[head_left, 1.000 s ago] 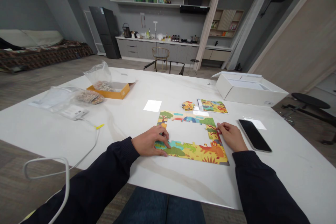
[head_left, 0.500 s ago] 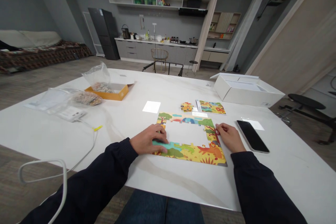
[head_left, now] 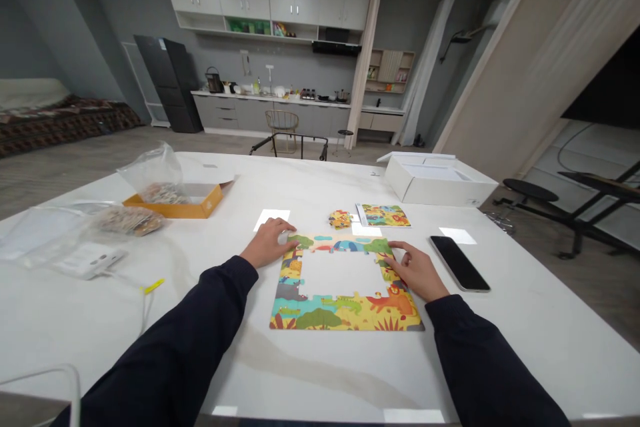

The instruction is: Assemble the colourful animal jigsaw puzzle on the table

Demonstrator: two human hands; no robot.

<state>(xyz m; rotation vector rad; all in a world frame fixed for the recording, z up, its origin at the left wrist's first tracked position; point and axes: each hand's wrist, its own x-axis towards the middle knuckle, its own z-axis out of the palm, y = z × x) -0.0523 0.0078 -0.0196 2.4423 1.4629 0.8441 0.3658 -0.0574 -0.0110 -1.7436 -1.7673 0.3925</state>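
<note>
A jigsaw puzzle border lies flat on the white table, joined into a rectangle with animals and trees around a bare middle. At its far left corner is my left hand, fingers apart and touching the edge. My right hand rests against the upper right side, its thumb and index finger spread over the border. Beyond the puzzle sit a small pile of loose puzzle pieces and a picture card with a similar animal scene. Neither hand has a loose piece visible in it.
A black phone lies right of my right hand. At the back right stands a white box. On the left are an orange box, a plastic bag of pieces and a white adapter with a cable.
My left hand has moved from the puzzle's lower left to its far left corner. My right hand has opened its fingers onto the upper right side. The border now sits squarer to me.
</note>
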